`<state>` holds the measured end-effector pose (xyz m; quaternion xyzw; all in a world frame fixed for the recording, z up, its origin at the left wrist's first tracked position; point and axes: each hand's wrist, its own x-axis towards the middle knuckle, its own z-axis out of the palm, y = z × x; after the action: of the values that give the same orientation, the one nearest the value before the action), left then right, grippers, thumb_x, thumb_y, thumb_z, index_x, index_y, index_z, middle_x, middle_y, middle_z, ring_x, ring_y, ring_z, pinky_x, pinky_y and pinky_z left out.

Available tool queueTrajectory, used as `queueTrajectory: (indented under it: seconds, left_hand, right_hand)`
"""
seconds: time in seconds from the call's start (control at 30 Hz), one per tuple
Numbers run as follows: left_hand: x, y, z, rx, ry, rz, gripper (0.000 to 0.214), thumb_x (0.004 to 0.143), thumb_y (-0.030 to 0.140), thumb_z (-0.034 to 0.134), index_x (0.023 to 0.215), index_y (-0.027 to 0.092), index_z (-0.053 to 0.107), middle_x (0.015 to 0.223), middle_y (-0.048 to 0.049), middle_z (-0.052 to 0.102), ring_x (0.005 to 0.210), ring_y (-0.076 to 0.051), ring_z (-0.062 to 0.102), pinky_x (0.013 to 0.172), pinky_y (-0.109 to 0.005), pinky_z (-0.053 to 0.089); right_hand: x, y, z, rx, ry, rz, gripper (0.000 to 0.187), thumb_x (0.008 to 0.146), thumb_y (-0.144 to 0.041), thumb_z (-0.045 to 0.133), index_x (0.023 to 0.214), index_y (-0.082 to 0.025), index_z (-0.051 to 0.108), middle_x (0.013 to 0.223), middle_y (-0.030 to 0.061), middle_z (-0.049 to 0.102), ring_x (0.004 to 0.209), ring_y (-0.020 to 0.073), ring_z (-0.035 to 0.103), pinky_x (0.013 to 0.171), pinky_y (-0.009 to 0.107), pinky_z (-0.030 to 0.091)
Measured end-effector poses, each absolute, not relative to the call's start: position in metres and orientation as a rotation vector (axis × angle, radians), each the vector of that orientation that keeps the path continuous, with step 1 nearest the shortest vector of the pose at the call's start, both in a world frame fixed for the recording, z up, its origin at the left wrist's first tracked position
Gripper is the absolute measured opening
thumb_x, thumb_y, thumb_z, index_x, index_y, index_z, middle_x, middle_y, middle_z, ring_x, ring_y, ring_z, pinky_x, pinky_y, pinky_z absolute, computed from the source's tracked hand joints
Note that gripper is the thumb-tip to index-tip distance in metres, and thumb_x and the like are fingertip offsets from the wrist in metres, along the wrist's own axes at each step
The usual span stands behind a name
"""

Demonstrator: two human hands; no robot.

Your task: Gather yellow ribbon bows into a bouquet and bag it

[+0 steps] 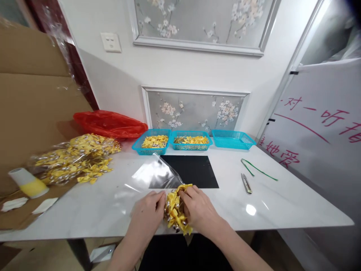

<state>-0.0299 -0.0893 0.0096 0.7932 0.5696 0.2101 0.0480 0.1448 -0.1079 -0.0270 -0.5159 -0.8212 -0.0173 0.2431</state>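
Near the table's front edge, a bunch of yellow ribbon bows (pixel 175 212) with silver beads sits between my two hands. My right hand (pixel 199 209) is closed on the bunch from the right, fingertips tucked in among the bows. On the other side my left hand (pixel 148 212) is closed, thumb against bent fingers, at what looks like the edge of a clear plastic bag (pixel 156 171). The bag stretches away behind the bunch, over part of a flat black sheet (pixel 194 171). How far the plastic wraps the bunch is hard to see.
Two blue baskets (pixel 151 151) (pixel 191 147) hold yellow bows; a third blue basket (pixel 234 144) stands right. Thread snips (pixel 246 183) and a green cord (pixel 259 170) lie right. Left are a bagged heap of bows (pixel 76 158), a red bag (pixel 109 124) and a cone (pixel 29 183).
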Motion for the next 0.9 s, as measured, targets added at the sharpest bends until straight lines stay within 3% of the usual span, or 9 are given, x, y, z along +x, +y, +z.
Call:
queueTrajectory:
  seconds: [0.27, 0.63, 0.8, 0.9]
  left_hand:
    - [-0.017, -0.096, 0.012, 2.53, 1.854, 0.612, 0.031, 0.09, 0.022, 0.037, 0.104, 0.02, 0.065, 0.09, -0.0056, 0.069, 0.082, -0.02, 0.066, 0.069, -0.028, 0.046]
    - [-0.012, -0.1, 0.008, 2.843, 1.979, 0.332, 0.036, 0.091, 0.017, 0.039, 0.121, 0.019, 0.059, 0.093, -0.0047, 0.069, 0.068, -0.018, 0.067, 0.051, -0.028, 0.046]
    - [-0.015, -0.093, 0.002, 2.808, 1.881, 0.432, 0.038, 0.09, 0.017, 0.041, 0.124, 0.02, 0.058, 0.094, -0.0065, 0.068, 0.075, -0.019, 0.067, 0.06, -0.028, 0.05]
    - [-0.016, -0.09, 0.001, 2.886, 1.874, 0.604, 0.034, 0.089, 0.018, 0.044, 0.116, 0.022, 0.064, 0.113, -0.0121, 0.065, 0.103, -0.027, 0.061, 0.082, -0.039, 0.049]
  right_hand:
    - [0.122, -0.104, -0.001, -1.756, -2.275, -0.043, 0.022, 0.077, -0.008, 0.052, 0.094, -0.008, 0.066, 0.093, 0.0178, 0.06, 0.087, 0.0293, 0.058, 0.065, 0.037, 0.05]
    - [0.123, -0.101, 0.006, -1.82, -2.147, 0.062, 0.016, 0.076, -0.017, 0.053, 0.079, -0.013, 0.069, 0.084, 0.0142, 0.064, 0.071, 0.0257, 0.065, 0.061, 0.034, 0.049]
    - [0.126, -0.102, 0.002, -1.809, -2.048, 0.09, 0.02, 0.079, -0.018, 0.048, 0.087, -0.015, 0.066, 0.087, 0.0098, 0.065, 0.071, 0.0226, 0.065, 0.061, 0.031, 0.047]
    - [0.128, -0.104, -0.002, -1.785, -2.009, 0.092, 0.021, 0.079, -0.018, 0.047, 0.091, -0.016, 0.065, 0.089, 0.0082, 0.064, 0.073, 0.0209, 0.064, 0.063, 0.029, 0.046]
